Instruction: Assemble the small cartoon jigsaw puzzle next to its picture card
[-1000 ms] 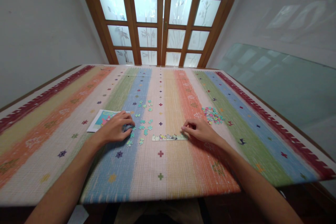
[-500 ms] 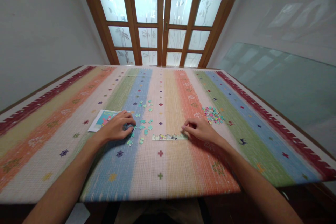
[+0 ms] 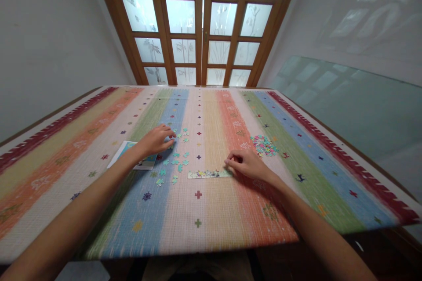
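My left hand (image 3: 159,139) hovers over the far end of the loose teal jigsaw pieces (image 3: 176,155), thumb and fingers curved but apart. It looks to hold nothing. Beneath that forearm lies a picture card (image 3: 149,163), partly covered. My right hand (image 3: 248,163) is pinched closed by the right end of a joined strip of jigsaw pieces (image 3: 210,174). What its fingertips hold, if anything, is too small to make out. Some of the strip's right end is hidden by this hand.
A heap of mixed, colourful jigsaw pieces (image 3: 264,145) lies beyond my right hand. The striped tablecloth (image 3: 224,215) covers the table. Its near edge runs just before my body. Wooden glazed doors (image 3: 201,26) stand past the far edge, with walls at both sides.
My left hand has moved away from me, from the middle loose pieces toward the farther ones, uncovering more of the card and pieces. My right hand stays by the strip's end. The view tilts slightly.
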Available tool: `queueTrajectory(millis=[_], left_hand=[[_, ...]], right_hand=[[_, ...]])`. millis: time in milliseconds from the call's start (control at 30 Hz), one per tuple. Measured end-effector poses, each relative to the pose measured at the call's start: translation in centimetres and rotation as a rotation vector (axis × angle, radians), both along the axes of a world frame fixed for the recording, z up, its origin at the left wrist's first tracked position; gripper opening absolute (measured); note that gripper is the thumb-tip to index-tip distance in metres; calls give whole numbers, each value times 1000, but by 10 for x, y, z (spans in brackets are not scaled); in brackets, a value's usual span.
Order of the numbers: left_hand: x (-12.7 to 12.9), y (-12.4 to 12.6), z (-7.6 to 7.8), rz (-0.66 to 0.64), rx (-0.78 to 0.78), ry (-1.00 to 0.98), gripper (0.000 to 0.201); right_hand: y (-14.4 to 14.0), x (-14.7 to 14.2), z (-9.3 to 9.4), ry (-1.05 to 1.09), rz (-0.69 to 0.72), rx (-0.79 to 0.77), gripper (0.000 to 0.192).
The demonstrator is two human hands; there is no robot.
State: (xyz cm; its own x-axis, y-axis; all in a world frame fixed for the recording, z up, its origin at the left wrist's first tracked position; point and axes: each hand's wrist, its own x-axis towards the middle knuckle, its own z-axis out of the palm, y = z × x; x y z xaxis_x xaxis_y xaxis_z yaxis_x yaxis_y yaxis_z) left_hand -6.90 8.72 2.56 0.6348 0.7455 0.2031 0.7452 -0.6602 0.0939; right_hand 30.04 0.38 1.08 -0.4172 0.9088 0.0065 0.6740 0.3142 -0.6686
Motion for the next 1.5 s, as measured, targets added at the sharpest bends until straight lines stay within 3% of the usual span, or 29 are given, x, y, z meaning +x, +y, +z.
queueTrajectory(millis=[367, 700, 933, 1500], left_hand=[[17, 29, -15, -8, -47, 32, 29], [-5, 59, -17, 74, -69, 2, 29], [-17, 54, -19, 112, -82, -15, 26], [-11, 43, -16, 136, -76, -54, 24]], right_hand=[[0, -1, 2, 5, 5, 10, 19], [-2, -1, 4, 11, 7, -9, 19], [-1, 0, 4, 10, 13, -19, 20], [1, 3, -1, 21, -4, 7, 20]])
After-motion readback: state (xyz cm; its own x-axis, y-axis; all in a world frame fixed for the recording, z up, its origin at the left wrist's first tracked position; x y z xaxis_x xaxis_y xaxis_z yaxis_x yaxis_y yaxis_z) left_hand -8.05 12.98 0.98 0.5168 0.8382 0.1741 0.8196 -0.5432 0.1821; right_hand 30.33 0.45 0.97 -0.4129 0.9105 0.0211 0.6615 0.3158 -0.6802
